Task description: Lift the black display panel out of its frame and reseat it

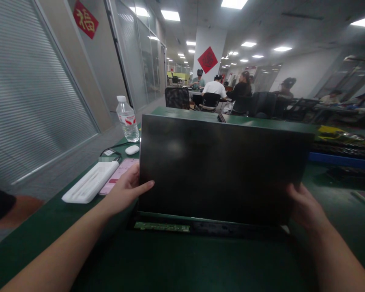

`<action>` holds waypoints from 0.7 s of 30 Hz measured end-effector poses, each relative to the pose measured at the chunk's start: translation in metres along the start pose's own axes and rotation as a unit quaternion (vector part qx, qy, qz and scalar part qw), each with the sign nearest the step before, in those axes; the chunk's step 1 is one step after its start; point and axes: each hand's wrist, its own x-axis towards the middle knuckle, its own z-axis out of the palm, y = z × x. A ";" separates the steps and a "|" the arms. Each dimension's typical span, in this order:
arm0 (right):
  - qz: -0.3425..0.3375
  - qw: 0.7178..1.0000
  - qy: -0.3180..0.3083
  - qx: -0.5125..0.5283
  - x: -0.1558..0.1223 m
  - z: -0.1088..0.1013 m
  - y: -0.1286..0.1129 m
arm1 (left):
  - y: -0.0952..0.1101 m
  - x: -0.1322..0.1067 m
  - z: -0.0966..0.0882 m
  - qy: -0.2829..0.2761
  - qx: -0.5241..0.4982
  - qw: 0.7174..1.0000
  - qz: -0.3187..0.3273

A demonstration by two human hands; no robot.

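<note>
A dark, flat display panel (222, 170) stands nearly upright before me, held at both side edges. My left hand (126, 188) grips its left edge, thumb across the front and fingers behind. On the right edge, my right hand (307, 205) has its thumb on the front, and its other fingers are partly hidden. Along the panel's bottom edge runs a black strip with a green circuit board (162, 226), lying low near the table surface. What is behind the panel cannot be seen.
On the green table (182, 263), to the left, are a white power bank-like box (89, 182), a pink-screened phone (118, 178), a white earbud case (132, 150) and a water bottle (127, 119). A blue tray edge (343, 158) lies right. Another person's arm (18, 211) shows far left.
</note>
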 end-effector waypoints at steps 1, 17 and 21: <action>0.000 1.000 -0.001 0.000 0.000 0.000 0.000 | 0.000 0.000 0.000 0.000 0.001 1.000 0.004; 0.000 1.000 -0.017 -0.012 0.000 0.002 -0.001 | -0.003 0.001 -0.001 -0.010 0.032 0.999 0.005; 0.002 1.000 -0.024 -0.009 0.001 0.003 0.001 | -0.006 0.002 -0.001 -0.011 0.035 0.999 0.005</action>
